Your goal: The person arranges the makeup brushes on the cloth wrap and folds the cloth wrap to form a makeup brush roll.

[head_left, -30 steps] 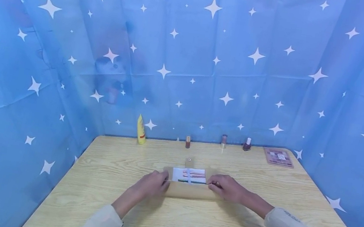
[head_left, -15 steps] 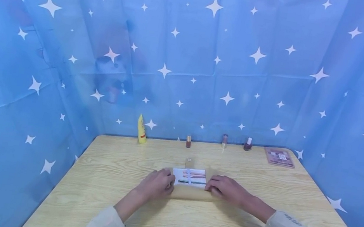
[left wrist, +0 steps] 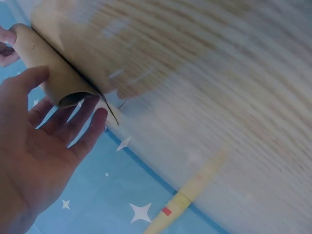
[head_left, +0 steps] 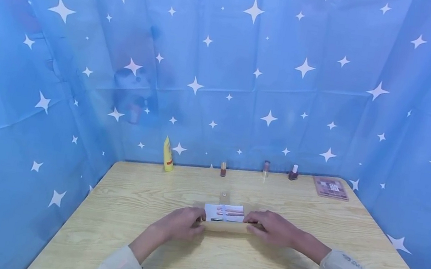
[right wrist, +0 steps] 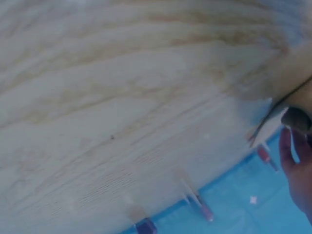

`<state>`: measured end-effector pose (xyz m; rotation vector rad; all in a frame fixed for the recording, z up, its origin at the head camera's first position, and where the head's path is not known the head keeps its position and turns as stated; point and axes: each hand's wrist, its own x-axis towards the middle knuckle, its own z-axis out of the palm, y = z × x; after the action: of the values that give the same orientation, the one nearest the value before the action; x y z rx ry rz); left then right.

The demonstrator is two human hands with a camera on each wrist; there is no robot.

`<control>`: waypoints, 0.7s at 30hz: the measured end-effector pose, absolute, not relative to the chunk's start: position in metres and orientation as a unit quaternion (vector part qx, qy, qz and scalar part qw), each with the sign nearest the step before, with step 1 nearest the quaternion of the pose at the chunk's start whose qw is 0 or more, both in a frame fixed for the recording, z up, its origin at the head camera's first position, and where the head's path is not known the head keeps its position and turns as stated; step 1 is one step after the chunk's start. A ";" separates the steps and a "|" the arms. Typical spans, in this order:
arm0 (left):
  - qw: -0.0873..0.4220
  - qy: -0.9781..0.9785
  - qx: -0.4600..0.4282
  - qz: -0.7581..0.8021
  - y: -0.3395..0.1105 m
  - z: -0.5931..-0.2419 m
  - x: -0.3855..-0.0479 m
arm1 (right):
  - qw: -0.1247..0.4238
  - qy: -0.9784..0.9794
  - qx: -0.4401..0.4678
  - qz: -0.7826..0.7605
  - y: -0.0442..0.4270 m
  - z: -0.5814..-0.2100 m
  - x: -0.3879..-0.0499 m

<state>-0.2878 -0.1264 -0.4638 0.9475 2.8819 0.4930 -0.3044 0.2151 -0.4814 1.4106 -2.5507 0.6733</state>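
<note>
A tan roll-up brush case (head_left: 226,227) lies on the table, its near side rolled into a tube. My left hand (head_left: 181,223) holds the tube's left end; in the left wrist view the thumb is on one side of the tube (left wrist: 54,70) and the fingers on the other. At the right end, my right hand (head_left: 274,228) grips the roll with thumb and fingers. The case's white inner panel still shows, with slim pinkish brushes (head_left: 235,211) under a pale strap (head_left: 223,214). A tab with a snap (head_left: 224,197) extends from the far edge.
Along the back edge stand a yellow tube (head_left: 168,155), a small dark red bottle (head_left: 223,169), a slim pinkish tube (head_left: 266,168) and a white-capped nail polish bottle (head_left: 293,172). A pink palette (head_left: 331,188) lies at the back right. Blue star-patterned cloth (head_left: 226,61) surrounds the table.
The rolled part has moved away from me over the panel, and the dark item near it is now mostly covered. My left hand has shifted its hold on the roll's end.
</note>
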 end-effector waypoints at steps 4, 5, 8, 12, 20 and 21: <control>0.050 0.923 0.308 0.224 -0.129 -0.464 -0.292 | 0.018 -0.844 0.456 0.281 0.214 -0.479 -0.312; 0.051 0.920 0.310 0.235 -0.129 -0.464 -0.294 | 0.010 -0.843 0.455 0.288 0.214 -0.479 -0.314; 0.055 0.915 0.312 0.251 -0.128 -0.465 -0.300 | -0.010 -0.842 0.443 0.308 0.212 -0.480 -0.322; 0.049 0.913 0.310 0.260 -0.127 -0.470 -0.310 | -0.015 -0.841 0.434 0.324 0.210 -0.482 -0.330; 0.031 0.933 0.269 0.237 -0.125 -0.474 -0.323 | 0.022 -0.851 0.423 0.310 0.203 -0.483 -0.339; 0.025 0.938 0.263 0.226 -0.124 -0.474 -0.323 | 0.028 -0.857 0.418 0.301 0.202 -0.483 -0.339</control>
<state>-0.3233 -0.1244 -0.4745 0.8126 2.9008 0.6978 -0.3392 0.2023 -0.4831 1.2899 -2.6446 0.9290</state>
